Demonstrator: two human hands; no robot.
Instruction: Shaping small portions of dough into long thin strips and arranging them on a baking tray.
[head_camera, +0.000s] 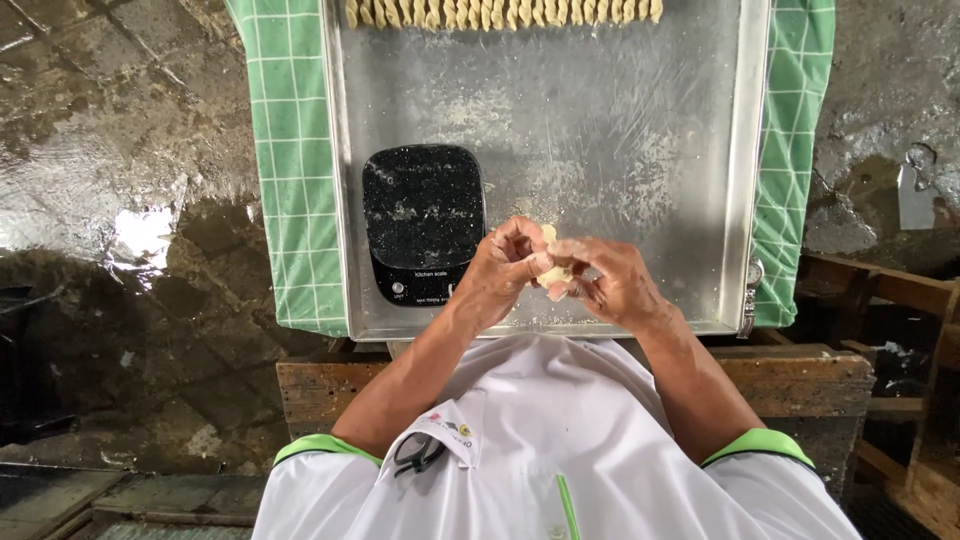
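My left hand (503, 268) and my right hand (612, 282) meet over the near edge of a metal tray (745, 150). Both pinch a small pale lump of dough (553, 270) between their fingertips; most of the lump is hidden by the fingers. A black kitchen scale (424, 220), dusted with flour, lies on the tray just left of my left hand. Along the tray's far edge runs a row of several twisted dough pieces (500, 12).
The tray rests on a green checked cloth (290, 150) over a wooden bench (320, 385). Wet dark stone floor (110, 200) lies to the left. Wooden boards (880, 290) stand at the right.
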